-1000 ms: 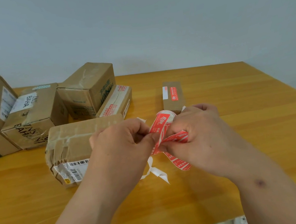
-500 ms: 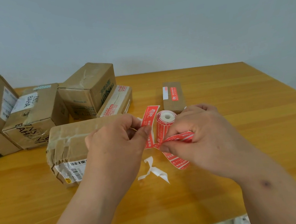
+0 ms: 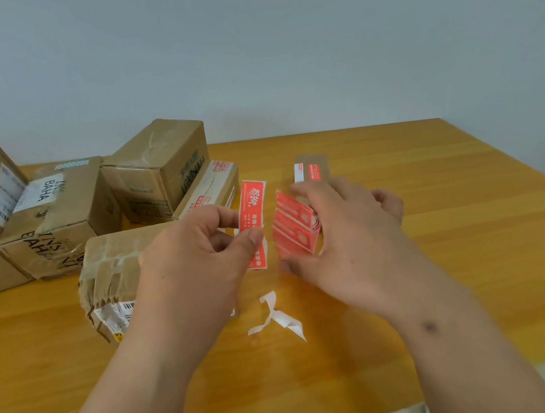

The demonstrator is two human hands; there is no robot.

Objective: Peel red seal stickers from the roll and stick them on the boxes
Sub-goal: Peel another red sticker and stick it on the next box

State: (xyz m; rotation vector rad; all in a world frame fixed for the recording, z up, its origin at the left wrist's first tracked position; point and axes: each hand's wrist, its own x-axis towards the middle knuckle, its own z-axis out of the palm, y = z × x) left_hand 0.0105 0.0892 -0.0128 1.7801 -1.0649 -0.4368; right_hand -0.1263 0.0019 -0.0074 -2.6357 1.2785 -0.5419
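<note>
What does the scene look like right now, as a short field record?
left hand: pinches a peeled red sticker
right hand: holds the roll
sticker vs roll: apart, a gap between them
nearest box: beside the left hand, no red sticker visible on it
small box: behind the right hand, red sticker on top
backing scrap: on table

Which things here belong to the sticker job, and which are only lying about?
Job: peeled red seal sticker, pinched by left hand; sticker roll in right hand; cardboard boxes.
Lying about: white backing scrap on wooden table.
</note>
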